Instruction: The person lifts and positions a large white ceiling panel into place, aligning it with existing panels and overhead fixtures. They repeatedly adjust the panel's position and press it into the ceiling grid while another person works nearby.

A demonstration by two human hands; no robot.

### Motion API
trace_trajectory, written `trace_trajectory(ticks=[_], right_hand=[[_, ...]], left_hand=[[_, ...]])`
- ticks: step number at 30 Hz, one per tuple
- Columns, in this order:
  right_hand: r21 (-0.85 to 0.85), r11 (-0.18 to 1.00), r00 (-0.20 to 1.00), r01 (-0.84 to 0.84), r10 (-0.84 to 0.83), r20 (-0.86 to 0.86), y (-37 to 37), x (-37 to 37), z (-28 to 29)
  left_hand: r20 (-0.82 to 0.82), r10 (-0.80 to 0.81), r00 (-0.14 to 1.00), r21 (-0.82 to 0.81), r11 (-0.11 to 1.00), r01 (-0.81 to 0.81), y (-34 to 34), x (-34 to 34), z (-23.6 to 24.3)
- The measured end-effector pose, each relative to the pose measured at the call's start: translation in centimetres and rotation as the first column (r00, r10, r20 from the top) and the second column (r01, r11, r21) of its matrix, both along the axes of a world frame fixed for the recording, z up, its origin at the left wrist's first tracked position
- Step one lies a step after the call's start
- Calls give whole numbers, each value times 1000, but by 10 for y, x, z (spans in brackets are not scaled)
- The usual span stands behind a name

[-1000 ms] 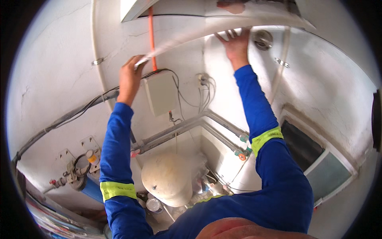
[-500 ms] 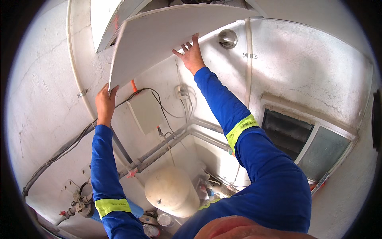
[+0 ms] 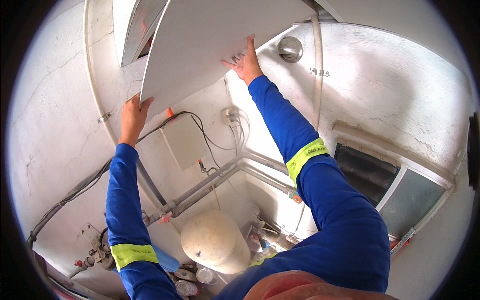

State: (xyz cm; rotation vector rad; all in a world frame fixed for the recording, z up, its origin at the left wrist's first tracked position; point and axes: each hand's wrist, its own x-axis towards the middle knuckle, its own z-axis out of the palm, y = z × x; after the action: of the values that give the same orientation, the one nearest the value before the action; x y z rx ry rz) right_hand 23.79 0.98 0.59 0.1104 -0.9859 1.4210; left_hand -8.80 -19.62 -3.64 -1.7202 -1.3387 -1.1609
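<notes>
Left hand [image 3: 134, 117] clamps the white panel [image 3: 205, 45]; right hand [image 3: 246, 66] splays against its underside; panel overhead but tilted, opening [image 3: 146, 48] partly exposed.

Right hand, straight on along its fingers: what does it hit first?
Most likely the white panel. The right hand points up at it, fingers spread over the face toward the camera; whether they already touch or stop just short is unclear from this view.
</notes>
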Motion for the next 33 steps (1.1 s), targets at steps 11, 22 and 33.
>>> trace_trajectory(ticks=[11, 22, 33], right_hand=[[157, 988, 1000, -2, 3, -6, -20, 2, -37], [64, 996, 987, 69, -78, 139, -42, 10, -22], [61, 991, 975, 117, -126, 184, -58, 20, -20]], left_hand=[[-15, -4, 1000, 43, 999, 5, -25, 3, -44], [-38, -62, 997, 55, 996, 64, -62, 35, -62], [105, -368, 924, 143, 925, 353, -78, 78, -81]])
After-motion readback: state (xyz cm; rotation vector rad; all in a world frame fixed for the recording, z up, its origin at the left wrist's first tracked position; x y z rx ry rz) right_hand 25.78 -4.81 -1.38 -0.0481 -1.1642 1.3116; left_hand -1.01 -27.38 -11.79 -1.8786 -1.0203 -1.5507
